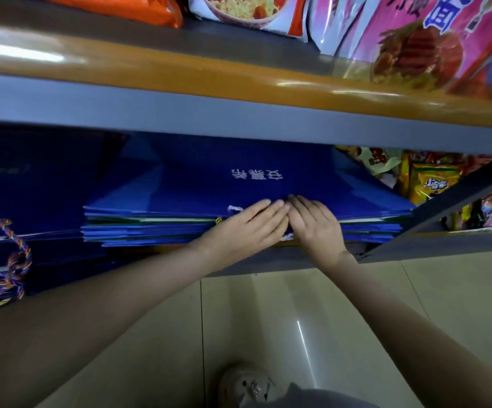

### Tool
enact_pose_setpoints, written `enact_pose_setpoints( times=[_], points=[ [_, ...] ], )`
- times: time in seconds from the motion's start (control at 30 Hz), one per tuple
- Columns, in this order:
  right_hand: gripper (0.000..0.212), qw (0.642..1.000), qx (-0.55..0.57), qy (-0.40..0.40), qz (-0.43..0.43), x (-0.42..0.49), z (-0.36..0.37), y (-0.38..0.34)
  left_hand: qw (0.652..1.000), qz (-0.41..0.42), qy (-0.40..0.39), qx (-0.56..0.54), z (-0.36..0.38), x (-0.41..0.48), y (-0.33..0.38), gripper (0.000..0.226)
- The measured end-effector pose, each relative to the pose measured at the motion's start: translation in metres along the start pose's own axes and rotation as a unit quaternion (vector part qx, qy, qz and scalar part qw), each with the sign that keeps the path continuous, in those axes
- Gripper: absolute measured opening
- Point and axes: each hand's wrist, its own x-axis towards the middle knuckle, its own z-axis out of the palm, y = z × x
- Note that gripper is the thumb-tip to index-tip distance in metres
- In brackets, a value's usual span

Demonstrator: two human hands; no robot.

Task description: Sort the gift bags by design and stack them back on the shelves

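Blue gift bags (239, 184) lie stacked on a shelf (239, 119). Left hand (253, 222) and right hand (315, 222), fingers flat, press the stack's front edge. Squaring it up seems next.

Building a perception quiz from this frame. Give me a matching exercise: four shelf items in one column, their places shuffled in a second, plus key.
1. blue gift bag stack
2. navy bags with braided handles
3. pink noodle packets
4. yellow snack packet

A. on the upper shelf
B. touched by left hand and right hand
C. right of the blue stack
D. left of the blue stack

Pairs: 1-B, 2-D, 3-A, 4-C
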Motion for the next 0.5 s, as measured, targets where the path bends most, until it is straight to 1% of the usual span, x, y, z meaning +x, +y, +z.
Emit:
enact_pose_setpoints(
  times=[0.03, 0.07, 0.13, 0.17, 0.2, 0.27, 0.33, 0.4, 0.47, 0.5],
  points=[
    [0.022, 1.000, 0.007, -0.009, -0.004, -0.013, 0.005, -0.008, 0.999, 0.019, -0.032, -0.010, 0.001, -0.012, 0.005, 0.053],
    [0.023, 0.999, 0.017, -0.030, -0.002, -0.024, 0.010, -0.017, 0.998, 0.018, -0.062, -0.023, 0.003, -0.022, 0.010, 0.060],
    [0.027, 0.996, 0.025, -0.081, 0.030, -0.037, 0.017, -0.033, 0.992, 0.003, -0.119, -0.038, 0.012, -0.033, 0.023, 0.071],
    [0.031, 0.992, 0.023, -0.110, 0.054, -0.039, 0.017, -0.039, 0.990, -0.008, -0.135, -0.047, 0.014, -0.034, 0.027, 0.073],
    [0.036, 0.987, 0.024, -0.144, 0.072, -0.039, 0.016, -0.042, 0.985, -0.018, -0.158, -0.063, 0.017, -0.034, 0.031, 0.073],
    [0.055, 0.972, 0.035, -0.217, 0.080, -0.040, 0.010, -0.044, 0.976, -0.021, -0.189, -0.104, 0.020, -0.030, 0.034, 0.069],
    [0.070, 0.958, 0.048, -0.271, 0.079, -0.040, 0.003, -0.044, 0.975, -0.027, -0.187, -0.119, 0.023, -0.029, 0.038, 0.070],
    [0.073, 0.944, 0.072, -0.307, 0.094, -0.036, -0.006, -0.045, 0.979, -0.030, -0.171, -0.107, 0.019, -0.027, 0.038, 0.072],
    [0.074, 0.940, 0.111, -0.303, 0.105, -0.024, -0.017, -0.044, 0.980, -0.039, -0.136, -0.143, 0.008, -0.028, 0.031, 0.071],
    [0.076, 0.941, 0.133, -0.294, 0.105, -0.013, -0.024, -0.042, 0.973, -0.072, -0.104, -0.192, -0.002, -0.030, 0.022, 0.072]
  ],
)
